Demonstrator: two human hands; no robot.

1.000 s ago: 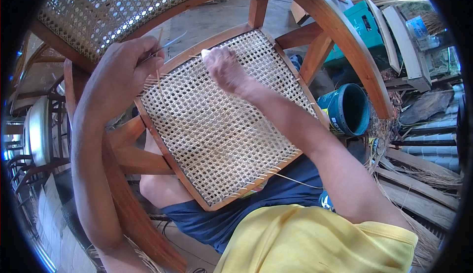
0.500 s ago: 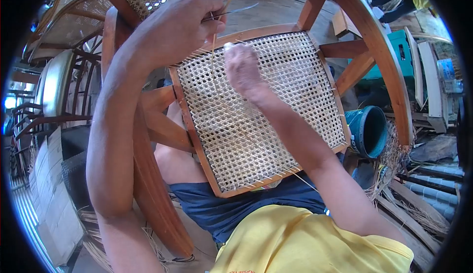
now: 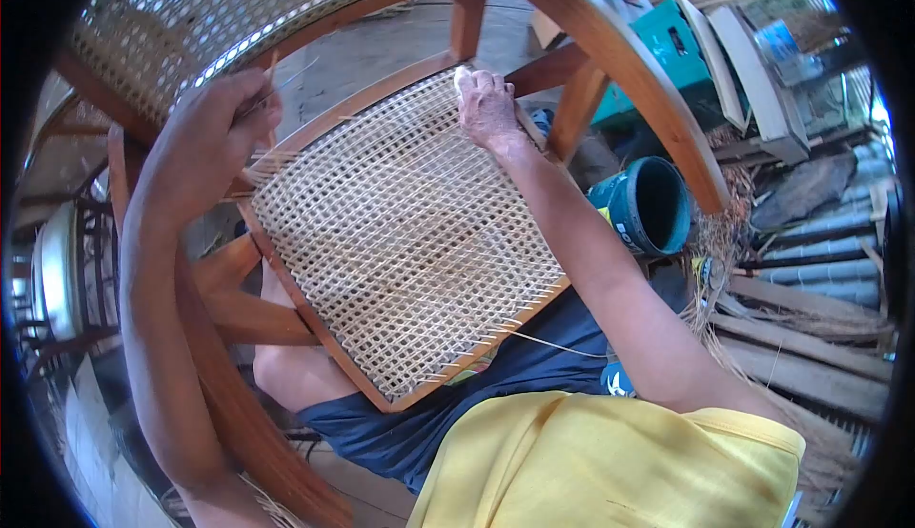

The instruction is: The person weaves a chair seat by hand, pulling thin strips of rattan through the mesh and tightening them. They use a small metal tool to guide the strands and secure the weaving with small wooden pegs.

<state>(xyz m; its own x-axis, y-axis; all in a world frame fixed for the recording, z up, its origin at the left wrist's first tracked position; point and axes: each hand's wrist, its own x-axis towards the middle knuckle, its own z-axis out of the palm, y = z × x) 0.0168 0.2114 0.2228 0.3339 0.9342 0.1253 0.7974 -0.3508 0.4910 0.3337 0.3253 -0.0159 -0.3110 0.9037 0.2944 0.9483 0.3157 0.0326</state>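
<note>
A wooden chair's woven cane seat (image 3: 400,223) sits tilted over the lap, with loose strand ends along its edges. At the seat's far left, my left hand (image 3: 214,128) is raised, fingers pinched around a thin, pointed metal tool (image 3: 303,74) and a cane strand (image 3: 274,59), both blurred. My right hand (image 3: 490,111) is at the seat's far right corner, fingers curled. Something white covers one of its fingertips; whatever is inside the fingers is hidden. Another loose cane strand (image 3: 553,344) trails from the near edge towards the right.
The cane chair back (image 3: 257,4) rises beyond the seat, and a curved wooden arm (image 3: 629,61) runs along the right. A teal bucket (image 3: 658,206), a green crate (image 3: 662,51), cane scraps (image 3: 710,261) and wooden boards (image 3: 801,328) lie to the right.
The view has turned, so the chair appears lower and further left. My right hand has moved from over the weave to the far right corner. My left hand still pinches the tool and strand.
</note>
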